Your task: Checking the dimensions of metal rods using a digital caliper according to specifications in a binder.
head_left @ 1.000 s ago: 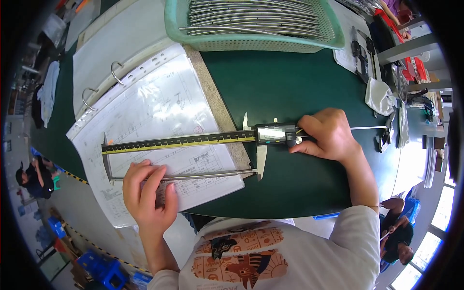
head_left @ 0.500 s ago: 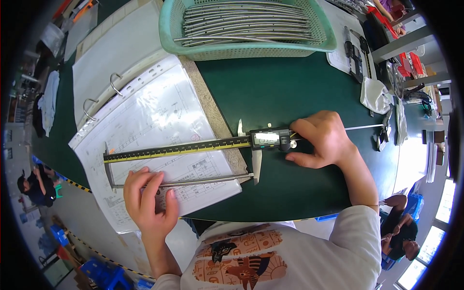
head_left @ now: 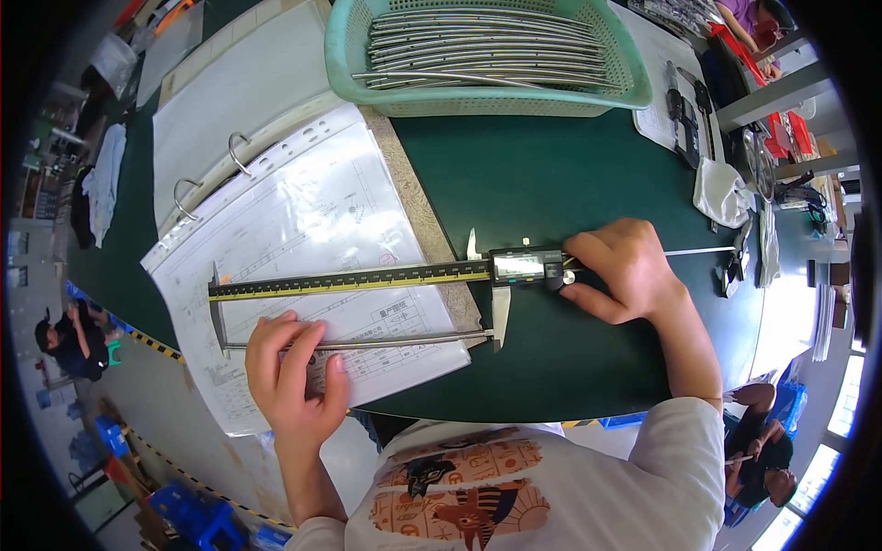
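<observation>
A long digital caliper (head_left: 367, 279) lies across the drawing sheets of an open ring binder (head_left: 303, 202), its slider and display over the green table. My right hand (head_left: 625, 271) grips the slider end with thumb and fingers. Between the caliper's two long jaws sits a thin metal tube (head_left: 404, 342), parallel to the scale. One tube end is at the left jaw, the other at the right jaw. My left hand (head_left: 296, 372) is closed over the tube's left part, its fingers bent around it and partly hiding it.
A green plastic basket (head_left: 496, 103) of several slightly curved metal tubes (head_left: 487, 46) stands at the far side. At the far right lie another caliper (head_left: 683, 119), a white cloth (head_left: 719, 193) and small tools (head_left: 735, 257). Other people sit at both sides of the room.
The whole view has shifted slightly, so everything appears a little further right. Both hands keep their holds on the caliper and the tube.
</observation>
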Available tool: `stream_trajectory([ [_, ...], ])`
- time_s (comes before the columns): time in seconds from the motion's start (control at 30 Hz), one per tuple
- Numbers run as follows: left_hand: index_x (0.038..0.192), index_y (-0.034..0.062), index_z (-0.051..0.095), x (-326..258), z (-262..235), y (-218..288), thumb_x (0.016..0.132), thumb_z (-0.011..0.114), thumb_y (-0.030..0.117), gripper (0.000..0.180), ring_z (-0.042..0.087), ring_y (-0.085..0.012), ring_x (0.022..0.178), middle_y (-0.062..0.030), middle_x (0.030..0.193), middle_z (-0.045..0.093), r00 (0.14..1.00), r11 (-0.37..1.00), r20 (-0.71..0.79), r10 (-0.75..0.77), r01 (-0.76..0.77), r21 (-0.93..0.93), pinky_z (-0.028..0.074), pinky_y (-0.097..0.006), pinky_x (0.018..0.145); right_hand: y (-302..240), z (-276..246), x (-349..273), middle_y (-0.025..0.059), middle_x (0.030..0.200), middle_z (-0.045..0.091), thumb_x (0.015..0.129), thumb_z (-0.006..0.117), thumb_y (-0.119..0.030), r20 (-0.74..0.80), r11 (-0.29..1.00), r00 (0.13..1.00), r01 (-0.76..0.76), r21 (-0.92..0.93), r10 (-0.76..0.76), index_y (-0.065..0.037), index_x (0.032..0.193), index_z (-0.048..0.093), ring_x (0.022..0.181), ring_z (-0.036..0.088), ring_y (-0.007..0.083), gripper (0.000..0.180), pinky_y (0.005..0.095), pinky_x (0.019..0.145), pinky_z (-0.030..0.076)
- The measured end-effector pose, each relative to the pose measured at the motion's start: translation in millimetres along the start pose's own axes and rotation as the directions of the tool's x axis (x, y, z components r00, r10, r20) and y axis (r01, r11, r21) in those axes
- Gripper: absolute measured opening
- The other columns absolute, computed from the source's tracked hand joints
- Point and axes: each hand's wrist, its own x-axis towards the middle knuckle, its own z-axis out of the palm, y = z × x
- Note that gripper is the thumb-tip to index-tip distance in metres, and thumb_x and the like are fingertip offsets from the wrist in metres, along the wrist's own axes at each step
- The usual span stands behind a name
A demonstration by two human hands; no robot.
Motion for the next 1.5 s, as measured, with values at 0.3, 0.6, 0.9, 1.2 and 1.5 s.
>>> stream_trajectory([
  [0.3,0.098,0.0027,0.064,-0.5,-0.3,-0.6,0.07,0.065,0.01,0.029,0.057,-0.0341,0.098,-0.0128,0.099,0.058,1.0,1.0,0.002,-0.001,0.001,0.002,0.042,-0.051,0.093,2.3,0.5,-0.4,0.0077,0.054,0.049,0.079,0.065,-0.042,0.015,0.999,0.999,0.031,-0.028,-0.031,-0.008,0.079,0.054,0.051,0.053,0.0297,0.036,0.0399,0.046,0.04],
  [0.6,0.098,0.0023,0.064,-0.4,-0.3,-0.7,0.071,0.065,0.009,0.028,0.057,-0.0345,0.098,-0.0131,0.099,0.058,1.0,1.0,0.001,0.0,0.0,-0.008,0.042,-0.051,0.092,2.1,-0.1,0.5,0.0075,0.054,0.047,0.08,0.064,-0.042,0.008,0.999,0.999,0.038,-0.021,-0.038,-0.008,0.078,0.053,0.05,0.053,0.0295,0.036,0.0401,0.046,0.039],
  [0.9,0.097,0.0027,0.064,0.0,-0.1,0.8,0.07,0.066,0.009,0.028,0.057,-0.0343,0.099,-0.0125,0.099,0.058,1.0,1.0,0.003,-0.016,0.016,-0.018,0.043,-0.05,0.092,2.2,-0.5,-1.1,0.0085,0.053,0.047,0.078,0.065,-0.04,0.032,0.999,0.999,0.026,-0.039,-0.025,-0.008,0.077,0.053,0.05,0.052,0.0309,0.035,0.0409,0.046,0.039],
  [1.2,0.097,0.0033,0.064,-0.4,0.2,2.2,0.07,0.065,0.008,0.028,0.057,-0.0338,0.099,-0.0118,0.099,0.059,1.0,1.0,-0.007,-0.011,0.011,-0.021,0.043,-0.049,0.092,-2.1,-2.6,0.5,0.0081,0.053,0.049,0.074,0.068,-0.039,0.036,1.0,0.999,0.006,-0.013,-0.005,-0.007,0.077,0.053,0.049,0.052,0.0311,0.035,0.0399,0.046,0.039],
  [1.5,0.097,0.0034,0.064,1.3,0.9,2.0,0.07,0.065,0.009,0.028,0.057,-0.034,0.099,-0.0119,0.098,0.059,1.0,1.0,-0.005,-0.012,0.012,-0.013,0.042,-0.05,0.092,-2.0,-1.3,0.6,0.0079,0.053,0.049,0.071,0.07,-0.037,0.025,1.0,1.0,-0.01,-0.014,0.01,-0.007,0.077,0.052,0.049,0.051,0.031,0.035,0.0392,0.045,0.039],
])
